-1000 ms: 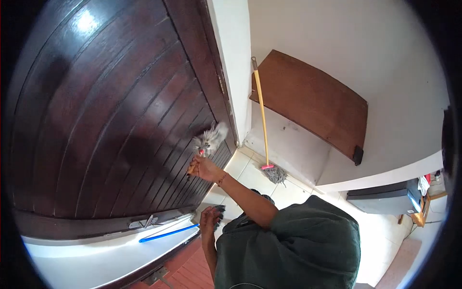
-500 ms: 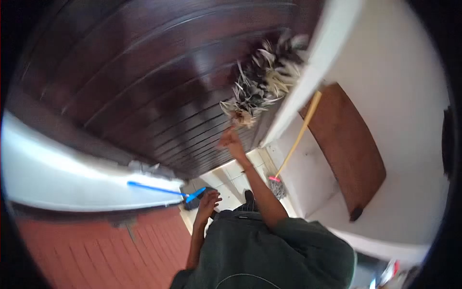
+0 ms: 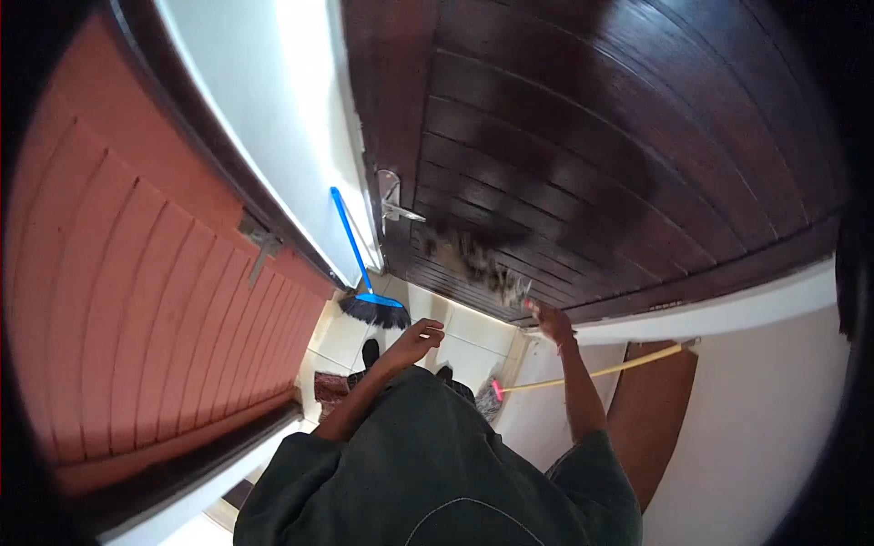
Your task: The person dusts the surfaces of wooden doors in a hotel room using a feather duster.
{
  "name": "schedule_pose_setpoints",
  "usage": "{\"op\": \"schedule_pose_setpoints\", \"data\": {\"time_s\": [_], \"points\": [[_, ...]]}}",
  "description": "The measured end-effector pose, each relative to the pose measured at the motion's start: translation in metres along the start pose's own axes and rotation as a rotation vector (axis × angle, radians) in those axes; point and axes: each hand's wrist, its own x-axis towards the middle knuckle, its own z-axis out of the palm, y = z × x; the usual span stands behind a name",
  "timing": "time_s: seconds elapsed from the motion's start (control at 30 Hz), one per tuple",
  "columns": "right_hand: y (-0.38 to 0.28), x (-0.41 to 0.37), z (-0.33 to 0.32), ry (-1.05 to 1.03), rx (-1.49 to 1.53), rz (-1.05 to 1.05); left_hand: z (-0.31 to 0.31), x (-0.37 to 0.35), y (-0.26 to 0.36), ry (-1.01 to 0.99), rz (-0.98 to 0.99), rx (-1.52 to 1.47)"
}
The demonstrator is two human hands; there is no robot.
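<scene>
My right hand [image 3: 553, 324] is closed around the red handle end of a feather duster [image 3: 473, 266]. Its grey and cream feathers, smeared by motion, lie against the lower part of a dark brown slatted door [image 3: 546, 164], reaching toward the metal door handle [image 3: 393, 202]. In front of my body hangs my left hand [image 3: 421, 340], fingers loosely bent and apart, holding nothing. Below it is the pale tiled floor [image 3: 469, 329].
A blue-handled broom [image 3: 350, 238] with dark bristles leans on the white wall left of the door. At right stands a mop with a yellow stick [image 3: 592, 373] near a brown panel [image 3: 651, 409]. A reddish slatted door [image 3: 155, 291] fills the left side.
The view has swung round, bringing the door handle into sight. The feather duster has gone from the door's upper right edge down to its lower part, pointing toward the handle.
</scene>
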Motion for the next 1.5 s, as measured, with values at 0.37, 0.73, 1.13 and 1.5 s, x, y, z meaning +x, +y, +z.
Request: {"op": "schedule_pose_setpoints", "data": {"time_s": [0.37,0.73,1.13,1.5], "points": [[-0.092,0.053,-0.097,0.072,0.65,-0.176,-0.029,-0.015,-0.031,0.141,0.012,-0.061],[-0.06,0.088,-0.048,-0.014,0.429,-0.128,-0.045,-0.035,-0.012,0.304,0.058,-0.167],[-0.022,0.079,-0.082,-0.218,0.362,-0.152,-0.048,-0.042,-0.018,0.291,0.018,-0.172],[0.05,0.011,-0.1,-0.159,-0.164,-0.034,-0.034,-0.022,-0.033,0.178,-0.025,-0.133]]}}
